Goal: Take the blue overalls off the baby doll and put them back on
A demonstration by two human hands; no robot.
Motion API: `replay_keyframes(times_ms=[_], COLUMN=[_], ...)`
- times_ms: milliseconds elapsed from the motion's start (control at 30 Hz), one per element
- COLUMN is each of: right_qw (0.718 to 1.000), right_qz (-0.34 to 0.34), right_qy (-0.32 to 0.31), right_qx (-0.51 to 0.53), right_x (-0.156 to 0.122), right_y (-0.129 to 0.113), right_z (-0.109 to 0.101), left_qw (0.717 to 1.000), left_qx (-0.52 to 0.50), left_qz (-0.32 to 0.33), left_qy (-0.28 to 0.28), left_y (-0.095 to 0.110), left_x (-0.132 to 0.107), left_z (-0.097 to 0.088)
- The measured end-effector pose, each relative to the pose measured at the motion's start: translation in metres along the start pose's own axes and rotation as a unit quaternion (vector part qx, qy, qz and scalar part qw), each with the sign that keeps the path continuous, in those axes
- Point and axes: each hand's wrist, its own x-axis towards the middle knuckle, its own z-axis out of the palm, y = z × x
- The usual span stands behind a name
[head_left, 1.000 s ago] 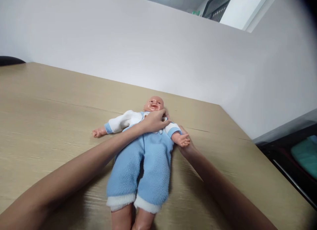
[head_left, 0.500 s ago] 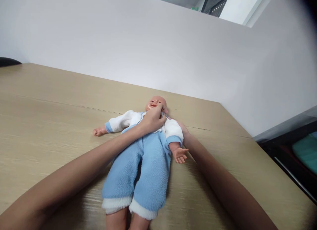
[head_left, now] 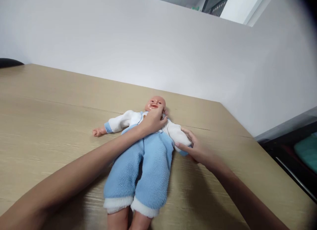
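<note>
A baby doll [head_left: 155, 167] in blue fleece trousers and a white top lies on its back, its head away from me. My left hand [head_left: 154, 120] reaches across its chest and grips it at the neck and shoulder, just under the chin. At the right, my right hand [head_left: 198, 151] is closed around the lower part of the white sleeve [head_left: 178, 134], with the thumb on the near side and the fingers behind. That sleeve's blue cuff shows partly; the doll's hand there is hidden. The other doll arm [head_left: 119, 123] stretches out to the left.
The doll rests on a light wooden table [head_left: 61, 97] with narrow seams. A pale wall [head_left: 119, 41] rises behind it. Beyond the table's right edge is a dark item with a teal part [head_left: 307, 152]. A black curved object [head_left: 10, 62] shows at the far left.
My right hand has come from behind the doll's shoulder down onto the sleeve, and that doll arm has swung outward to the right. My left hand stays at the neck.
</note>
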Motion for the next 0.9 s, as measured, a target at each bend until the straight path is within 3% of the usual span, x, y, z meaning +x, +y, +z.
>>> replay_keyframes(times_ms=[133,300,400,500,567,667,733,900], right_qw=[0.998,0.996,0.976,0.927,0.935,0.973,0.983,0.988], right_qz=[0.032,0.024,-0.058,-0.193,-0.233,-0.208,-0.179,-0.114], right_qy=[0.008,0.082,0.177,0.232,0.181,0.047,-0.024,-0.089], right_qx=[-0.062,-0.021,-0.11,-0.221,-0.199,-0.091,-0.027,0.061], right_x=[-0.008,-0.006,-0.012,-0.026,-0.034,-0.037,-0.03,0.0], right_y=[0.016,0.041,0.041,0.026,0.013,0.001,-0.001,0.004], right_z=[-0.025,-0.037,-0.027,-0.009,0.006,0.028,0.04,0.049], left_qw=[1.0,1.0,0.998,0.992,0.989,0.992,0.995,0.993], left_qx=[0.008,0.022,0.053,0.121,0.142,0.094,0.05,-0.068], left_qz=[-0.007,-0.005,0.0,0.027,0.048,0.055,0.045,-0.071], left_qy=[-0.011,-0.01,-0.02,-0.009,0.019,0.055,0.067,0.067], left_y=[0.001,0.002,0.005,0.011,0.014,0.011,0.002,-0.035], left_x=[-0.001,-0.002,-0.004,-0.01,-0.019,-0.04,-0.061,-0.114], left_z=[0.001,0.003,0.0,-0.011,-0.022,-0.04,-0.05,-0.063])
